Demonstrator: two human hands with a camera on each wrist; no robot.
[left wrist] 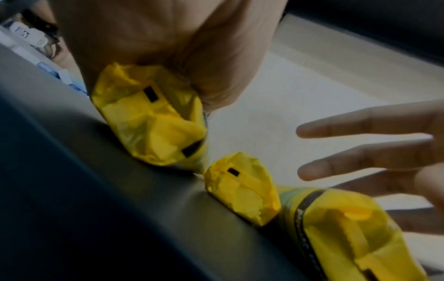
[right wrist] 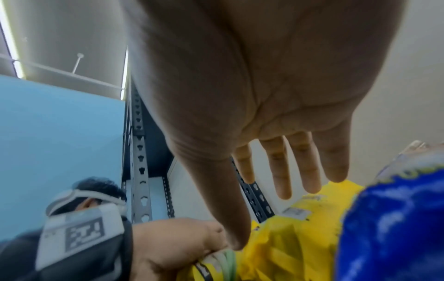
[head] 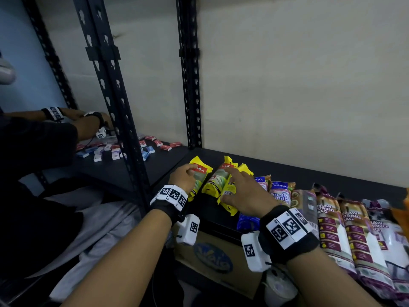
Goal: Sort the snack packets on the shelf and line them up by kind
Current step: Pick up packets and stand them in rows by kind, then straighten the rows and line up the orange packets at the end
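Three yellow snack packets lie side by side on the dark shelf. My left hand grips the leftmost yellow packet, its fingers curled over the top; the left wrist view shows that packet's crimped end under my palm. My right hand hovers with straight, spread fingers over the other two yellow packets, holding nothing. Blue packets lie just right of them, and one blue packet sits under my right wrist.
Several white and maroon drawstring-bag packs fill the shelf's right side. Black slotted uprights stand at the shelf's left end. Another person's hands work over small boxes on the neighbouring shelf. A cardboard box sits below.
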